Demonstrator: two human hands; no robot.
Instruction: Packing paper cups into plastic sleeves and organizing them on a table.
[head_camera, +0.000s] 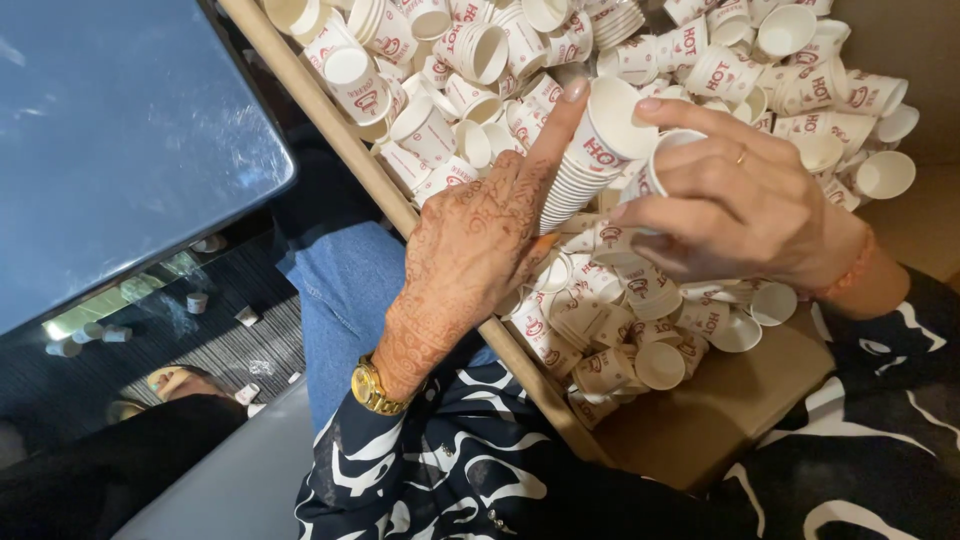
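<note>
My left hand, patterned with henna and wearing a gold watch, grips a tall stack of nested white paper cups, its index finger stretched along the stack's side. My right hand, with a ring and an orange wrist thread, holds a single white paper cup against the stack's open top. Both hands hover over a cardboard box heaped with several loose white cups with red print.
A grey-blue table top lies at the left. On the dark striped floor below it sit a few stray cups. My blue jeans and black-and-white patterned sleeves fill the bottom of the view.
</note>
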